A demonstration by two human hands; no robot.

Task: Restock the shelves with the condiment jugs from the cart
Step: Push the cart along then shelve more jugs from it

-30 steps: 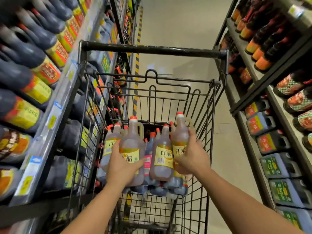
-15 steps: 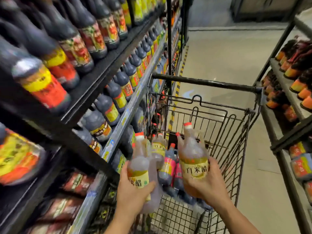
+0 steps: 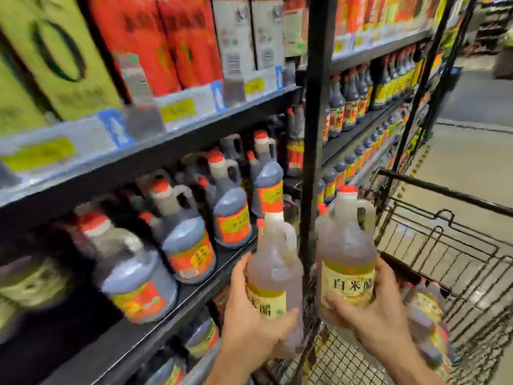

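Observation:
I carry two pale vinegar jugs with red caps and yellow labels. My left hand (image 3: 249,315) grips the left jug (image 3: 273,262) round its lower body, close to the front edge of the middle shelf (image 3: 177,301). My right hand (image 3: 374,309) grips the right jug (image 3: 347,254) round its label, just right of the black shelf upright (image 3: 312,162). Both jugs are upright, side by side. The wire cart (image 3: 449,245) stands to the right, with more jugs (image 3: 424,315) in it behind my right wrist.
Dark sauce jugs (image 3: 230,212) with red-yellow labels fill the middle shelf. Red and green cartons (image 3: 155,37) stand on the shelf above. Rows of dark bottles (image 3: 349,98) run down the far shelves. Open aisle floor (image 3: 466,157) lies beyond the cart.
Both hands have lifted the two jugs out of the cart and swung them left, up toward the middle shelf. My view has turned to face the shelving.

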